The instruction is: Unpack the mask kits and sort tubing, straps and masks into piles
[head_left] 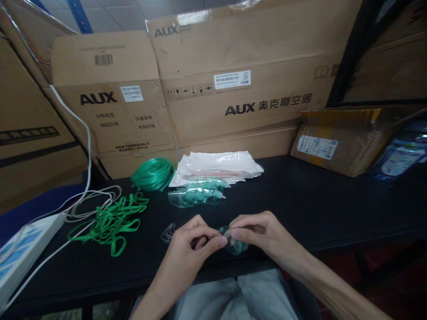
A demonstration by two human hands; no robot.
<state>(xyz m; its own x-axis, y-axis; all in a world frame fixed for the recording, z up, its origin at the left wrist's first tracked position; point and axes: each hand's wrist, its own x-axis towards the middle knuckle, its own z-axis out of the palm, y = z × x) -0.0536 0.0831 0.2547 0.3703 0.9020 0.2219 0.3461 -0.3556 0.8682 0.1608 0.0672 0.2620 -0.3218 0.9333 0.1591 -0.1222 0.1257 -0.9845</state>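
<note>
My left hand (191,242) and my right hand (260,233) meet above the near edge of the black table (316,200). Both pinch a small clear greenish plastic mask piece (235,243) between their fingertips. Beyond them lies a pile of the same clear green masks (196,194). A small clear plastic scrap (167,232) sits just left of my left hand. Loose green elastic bands (110,220) lie in a heap to the left.
A coil of green tubing (152,173) and a stack of white plastic bags (218,166) sit at the back. Large AUX cardboard boxes (233,80) wall off the rear. A white power strip (20,258) and cables lie far left; a brown parcel (336,142) sits right.
</note>
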